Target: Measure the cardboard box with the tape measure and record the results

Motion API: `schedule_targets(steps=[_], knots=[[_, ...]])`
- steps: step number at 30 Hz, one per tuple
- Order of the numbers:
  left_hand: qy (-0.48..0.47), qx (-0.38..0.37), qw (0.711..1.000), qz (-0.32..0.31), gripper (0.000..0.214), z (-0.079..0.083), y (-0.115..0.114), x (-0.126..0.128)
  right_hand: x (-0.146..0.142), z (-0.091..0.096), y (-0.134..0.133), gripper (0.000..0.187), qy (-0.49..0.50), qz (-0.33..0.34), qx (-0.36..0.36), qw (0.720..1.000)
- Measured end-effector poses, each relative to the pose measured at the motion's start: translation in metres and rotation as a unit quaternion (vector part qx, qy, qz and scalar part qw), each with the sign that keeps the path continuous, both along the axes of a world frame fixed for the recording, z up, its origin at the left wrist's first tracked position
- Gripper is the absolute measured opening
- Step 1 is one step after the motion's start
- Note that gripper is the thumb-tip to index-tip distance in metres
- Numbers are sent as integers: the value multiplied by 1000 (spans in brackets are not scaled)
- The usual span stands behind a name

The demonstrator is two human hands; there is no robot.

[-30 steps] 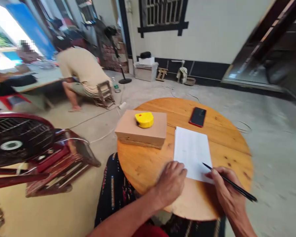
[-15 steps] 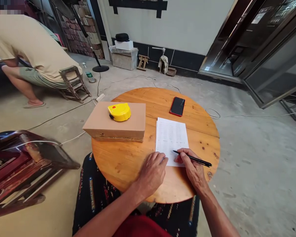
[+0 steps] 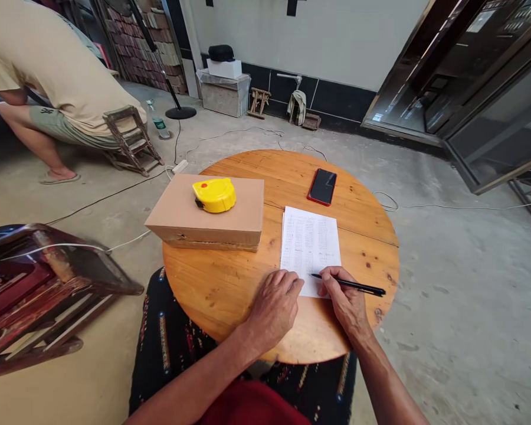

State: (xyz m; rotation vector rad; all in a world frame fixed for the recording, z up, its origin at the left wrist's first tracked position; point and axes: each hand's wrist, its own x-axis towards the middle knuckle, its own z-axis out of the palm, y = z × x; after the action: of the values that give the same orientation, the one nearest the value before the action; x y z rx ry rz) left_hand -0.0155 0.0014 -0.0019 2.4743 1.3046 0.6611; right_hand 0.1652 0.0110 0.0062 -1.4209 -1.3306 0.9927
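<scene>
Pen [image 3: 363, 287] at the paper [image 3: 312, 242] on the round table [image 3: 212, 289]
I see the right hand [image 3: 346, 300] grasping the pen below and right of centre, while the left hand [image 3: 279, 305] lies released, palm down, on the paper's lower left corner. A phone [image 3: 323, 186] lies above the paper in the frame; left of centre, a tape measure [image 3: 216, 196] sits on a box [image 3: 248, 206].

Sheet [image 3: 310, 236] matt paper; pen [image 3: 363, 287] glossy, probably plastic; tabletop [image 3: 221, 289] smooth wood; box [image 3: 207, 228] cardboard.
</scene>
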Motion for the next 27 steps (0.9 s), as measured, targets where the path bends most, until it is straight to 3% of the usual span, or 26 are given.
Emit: schedule_targets(steps=[9,27], knots=[[6,0,1000,0,47,1,0,0,0,-3,-2,25,-25,9,3,1000],[12,-4,1000,-1,47,0,0,0,0,-2,-3,23,-135,36,40,989]])
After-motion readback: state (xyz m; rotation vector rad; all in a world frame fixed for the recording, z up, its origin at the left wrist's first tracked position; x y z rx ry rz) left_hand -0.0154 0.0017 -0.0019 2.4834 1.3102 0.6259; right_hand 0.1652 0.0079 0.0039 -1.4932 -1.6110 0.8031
